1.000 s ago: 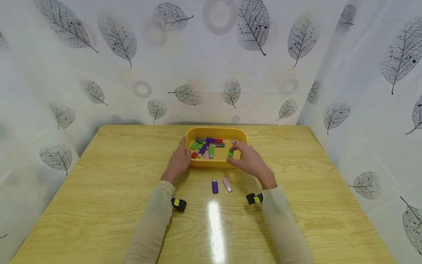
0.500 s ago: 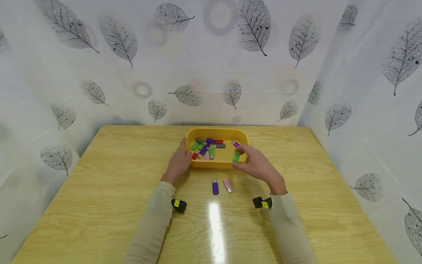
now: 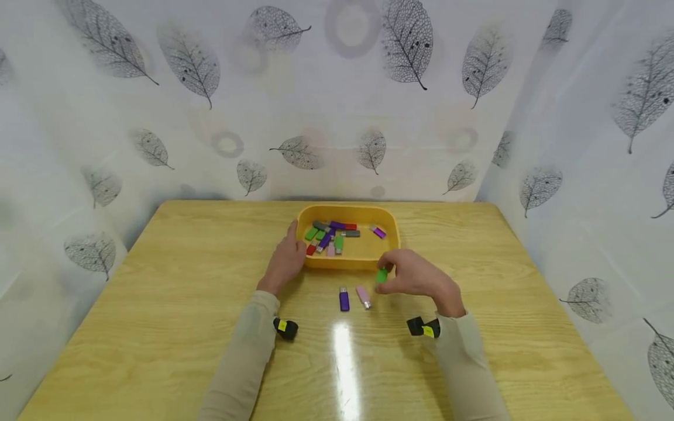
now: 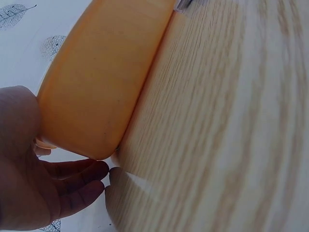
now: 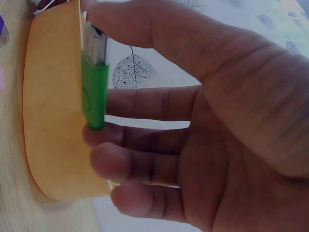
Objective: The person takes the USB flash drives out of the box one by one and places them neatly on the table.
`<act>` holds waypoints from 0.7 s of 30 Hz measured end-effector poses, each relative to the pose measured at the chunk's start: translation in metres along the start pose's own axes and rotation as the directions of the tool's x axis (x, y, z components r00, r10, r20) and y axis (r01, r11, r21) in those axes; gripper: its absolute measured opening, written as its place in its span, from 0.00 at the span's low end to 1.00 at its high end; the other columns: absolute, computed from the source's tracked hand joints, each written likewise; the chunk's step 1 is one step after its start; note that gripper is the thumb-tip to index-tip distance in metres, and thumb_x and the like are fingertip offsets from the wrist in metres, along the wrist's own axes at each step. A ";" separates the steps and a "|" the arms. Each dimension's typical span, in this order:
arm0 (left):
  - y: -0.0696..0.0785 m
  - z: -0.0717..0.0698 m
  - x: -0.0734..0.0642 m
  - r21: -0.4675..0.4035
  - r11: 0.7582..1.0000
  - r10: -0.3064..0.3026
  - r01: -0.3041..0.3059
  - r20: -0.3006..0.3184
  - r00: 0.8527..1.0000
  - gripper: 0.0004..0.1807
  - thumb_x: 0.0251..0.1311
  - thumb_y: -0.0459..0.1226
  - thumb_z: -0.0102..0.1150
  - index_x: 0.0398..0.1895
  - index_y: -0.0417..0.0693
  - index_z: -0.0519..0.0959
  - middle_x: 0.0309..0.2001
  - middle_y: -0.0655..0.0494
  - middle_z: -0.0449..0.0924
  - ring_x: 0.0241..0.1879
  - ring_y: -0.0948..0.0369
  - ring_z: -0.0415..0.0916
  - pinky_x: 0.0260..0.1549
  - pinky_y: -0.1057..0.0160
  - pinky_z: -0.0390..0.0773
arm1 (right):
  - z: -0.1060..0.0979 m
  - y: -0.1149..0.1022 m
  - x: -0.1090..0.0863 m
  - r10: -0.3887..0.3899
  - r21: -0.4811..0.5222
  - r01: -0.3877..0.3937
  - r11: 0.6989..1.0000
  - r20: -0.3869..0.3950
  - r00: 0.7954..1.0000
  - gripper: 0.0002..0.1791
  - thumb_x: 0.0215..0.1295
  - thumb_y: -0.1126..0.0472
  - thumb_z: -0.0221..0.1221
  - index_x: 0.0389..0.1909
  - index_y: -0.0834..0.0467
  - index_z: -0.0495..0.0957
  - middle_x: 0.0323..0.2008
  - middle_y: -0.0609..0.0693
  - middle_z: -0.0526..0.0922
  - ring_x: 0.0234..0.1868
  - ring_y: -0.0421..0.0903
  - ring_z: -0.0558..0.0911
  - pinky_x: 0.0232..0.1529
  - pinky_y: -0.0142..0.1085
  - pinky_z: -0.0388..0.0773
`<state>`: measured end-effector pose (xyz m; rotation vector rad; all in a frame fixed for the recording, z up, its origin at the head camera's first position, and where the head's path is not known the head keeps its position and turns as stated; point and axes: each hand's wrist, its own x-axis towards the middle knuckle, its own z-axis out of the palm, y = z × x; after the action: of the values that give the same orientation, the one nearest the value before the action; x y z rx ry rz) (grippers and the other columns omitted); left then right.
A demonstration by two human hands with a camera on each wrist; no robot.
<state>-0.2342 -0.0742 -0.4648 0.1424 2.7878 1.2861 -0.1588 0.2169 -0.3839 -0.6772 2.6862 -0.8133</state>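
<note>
The person's right hand (image 3: 416, 275) pinches a green USB stick (image 5: 95, 92) by its two ends, thumb at the bare metal plug, a fingertip under the smooth, flat-sided plastic body. The stick is outside the yellow tray (image 3: 342, 264), just in front of its near wall towards the right; whether it touches the wall is unclear. The left hand (image 3: 286, 257) holds the tray's left end, fingers bent about the rounded corner. The tray is smooth plastic, shallow and oblong, and its near wall stands between the held stick and those inside: green, grey, purple, red and pink ones heaped at the left, a lone purple stick (image 3: 378, 232) at the right. On the streaky-grained, glossy wooden table (image 3: 210, 257), a dark purple stick (image 3: 344, 299) and a pink stick (image 3: 363, 296) lie near each other, the pink one nearer the right hand. Beyond hangs creased white cloth (image 3: 326, 111) printed with leaf skeletons.
</note>
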 end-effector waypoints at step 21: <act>0.003 0.000 0.000 0.013 1.000 0.001 -0.001 -0.002 1.000 0.36 0.73 0.39 0.35 0.80 0.44 0.40 0.72 0.33 0.59 0.68 0.43 0.65 0.68 0.45 0.62 | 0.026 -0.004 0.008 0.159 -0.067 -0.147 0.987 0.233 0.959 0.12 0.51 0.58 0.73 0.30 0.56 0.79 0.27 0.45 0.78 0.29 0.43 0.74 0.31 0.35 0.72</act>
<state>-0.2338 -0.0723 -0.4630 0.1436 2.7986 1.2689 -0.1555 0.1983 -0.4033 -0.5311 2.5099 -0.5887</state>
